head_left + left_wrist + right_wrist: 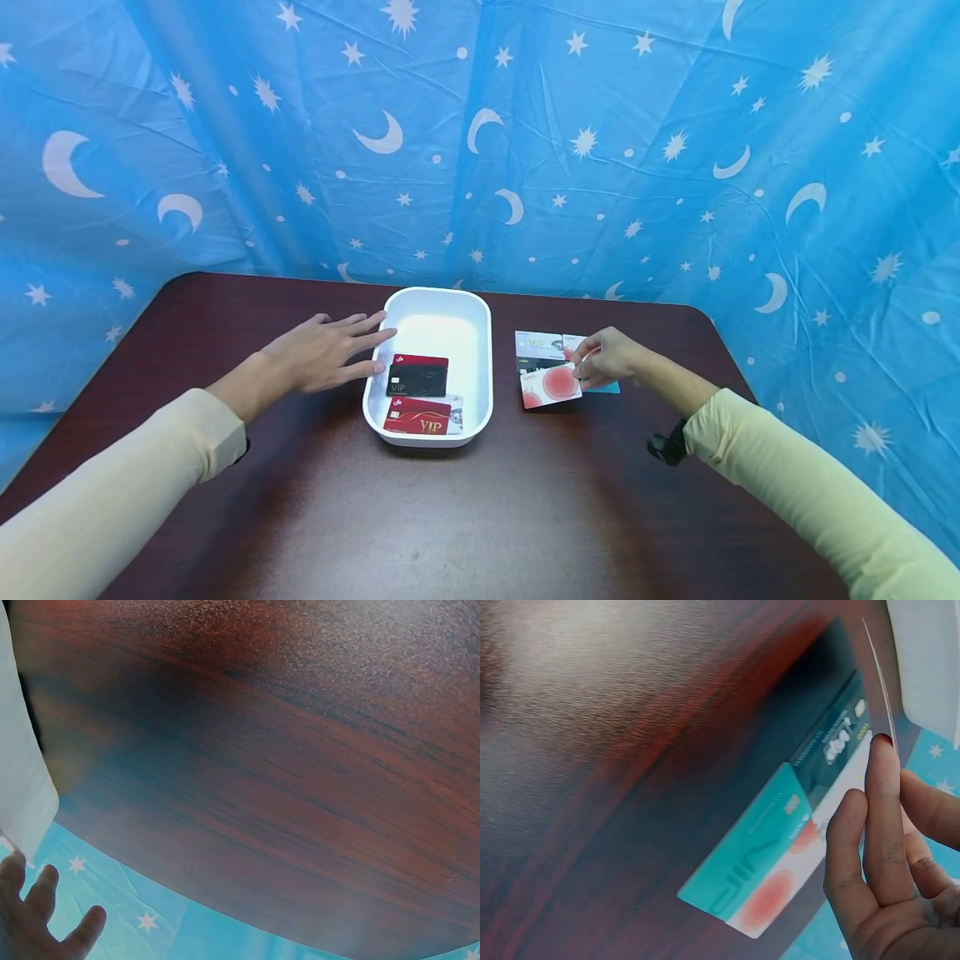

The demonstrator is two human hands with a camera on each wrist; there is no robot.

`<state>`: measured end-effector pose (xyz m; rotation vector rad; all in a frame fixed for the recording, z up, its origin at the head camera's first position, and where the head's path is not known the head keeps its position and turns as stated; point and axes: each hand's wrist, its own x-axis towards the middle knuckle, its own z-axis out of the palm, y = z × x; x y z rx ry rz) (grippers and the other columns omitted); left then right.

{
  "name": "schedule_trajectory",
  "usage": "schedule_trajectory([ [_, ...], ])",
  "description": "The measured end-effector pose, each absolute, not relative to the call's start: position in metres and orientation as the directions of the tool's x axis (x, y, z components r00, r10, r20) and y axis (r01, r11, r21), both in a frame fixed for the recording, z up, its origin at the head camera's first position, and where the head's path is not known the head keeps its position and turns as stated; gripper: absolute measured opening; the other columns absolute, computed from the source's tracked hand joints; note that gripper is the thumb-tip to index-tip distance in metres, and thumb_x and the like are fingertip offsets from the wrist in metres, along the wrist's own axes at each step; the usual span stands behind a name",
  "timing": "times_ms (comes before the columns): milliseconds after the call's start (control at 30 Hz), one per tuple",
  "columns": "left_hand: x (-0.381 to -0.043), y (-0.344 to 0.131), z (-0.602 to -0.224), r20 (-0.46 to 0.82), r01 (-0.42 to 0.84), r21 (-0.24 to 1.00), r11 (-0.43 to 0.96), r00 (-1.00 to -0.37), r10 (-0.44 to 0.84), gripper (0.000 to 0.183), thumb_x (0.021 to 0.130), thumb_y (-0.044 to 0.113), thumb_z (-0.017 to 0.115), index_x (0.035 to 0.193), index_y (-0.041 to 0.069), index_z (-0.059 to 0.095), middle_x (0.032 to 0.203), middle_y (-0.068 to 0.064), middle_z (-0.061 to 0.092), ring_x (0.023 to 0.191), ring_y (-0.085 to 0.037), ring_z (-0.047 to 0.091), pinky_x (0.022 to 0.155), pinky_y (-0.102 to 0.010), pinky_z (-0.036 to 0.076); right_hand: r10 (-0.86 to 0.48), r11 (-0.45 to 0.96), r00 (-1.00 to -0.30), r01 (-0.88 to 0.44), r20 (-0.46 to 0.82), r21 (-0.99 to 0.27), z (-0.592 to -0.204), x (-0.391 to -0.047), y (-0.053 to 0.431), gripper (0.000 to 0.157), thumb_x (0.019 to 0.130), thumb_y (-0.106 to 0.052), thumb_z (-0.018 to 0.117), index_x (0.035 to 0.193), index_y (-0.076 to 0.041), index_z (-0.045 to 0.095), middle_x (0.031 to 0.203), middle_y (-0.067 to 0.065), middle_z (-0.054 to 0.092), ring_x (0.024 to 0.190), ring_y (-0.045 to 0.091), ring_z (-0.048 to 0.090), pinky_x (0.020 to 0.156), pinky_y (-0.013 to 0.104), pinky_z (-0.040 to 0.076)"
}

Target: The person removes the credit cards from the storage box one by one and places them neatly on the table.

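My right hand pinches a white card with a red circle between thumb and fingers. In the right wrist view that card is edge-on, lifted off the table. Beneath it lie a silver VIP card, a dark card, a teal card and a white card with red patches. My left hand has its fingers spread, fingertips at the left rim of a white tray. Inside the tray, a black VIP card overlaps a red one, and a red VIP card overlaps a silver one.
A dark wood table with rounded far corners carries everything. Close behind its far edge hangs a blue curtain with white moons and stars. A black strap shows at the right sleeve's cuff.
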<state>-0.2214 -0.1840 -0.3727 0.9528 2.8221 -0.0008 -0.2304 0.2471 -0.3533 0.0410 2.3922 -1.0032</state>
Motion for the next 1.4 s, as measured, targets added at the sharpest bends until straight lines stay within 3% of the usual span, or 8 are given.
schedule_trajectory([
  [267, -0.221, -0.184, -0.373, -0.155, 0.602, 0.046, 0.798, -0.784, 0.601, 0.065, 0.101, 0.054, 0.045, 0.155, 0.019, 0.036, 0.161, -0.013, 0.028, 0.142, -0.041, 0.035, 0.106, -0.068, 0.032, -0.171, 0.717, -0.841, 0.251, -0.514, -0.65, -0.369, -0.228, 0.252, 0.016, 0.092, -0.002, 0.068, 0.105, 0.006, 0.064, 0.089, 0.015, 0.073, 0.077, 0.025, 0.075, 0.081, 0.044, 0.059],
  [700, -0.221, -0.183, -0.371, -0.152, 0.603, 0.044, 0.796, -0.784, 0.602, 0.065, 0.101, 0.054, 0.046, 0.155, 0.019, 0.037, 0.161, -0.014, 0.029, 0.142, -0.041, 0.036, 0.106, -0.068, 0.032, -0.111, 0.74, -0.835, 0.293, -0.539, -0.605, -0.386, -0.223, 0.248, 0.018, 0.089, -0.004, 0.072, 0.103, 0.005, 0.065, 0.088, 0.014, 0.072, 0.072, 0.02, 0.073, 0.075, 0.039, 0.061],
  [1400, -0.221, -0.182, -0.371, -0.146, 0.605, 0.048, 0.795, -0.783, 0.605, 0.066, 0.101, 0.056, 0.045, 0.155, 0.019, 0.037, 0.161, -0.013, 0.028, 0.143, -0.04, 0.035, 0.107, -0.068, 0.032, -0.121, 0.735, -0.827, 0.297, -0.549, -0.61, -0.385, -0.221, 0.245, 0.014, 0.09, -0.003, 0.071, 0.099, 0.005, 0.063, 0.088, 0.014, 0.071, 0.072, 0.022, 0.074, 0.074, 0.039, 0.061],
])
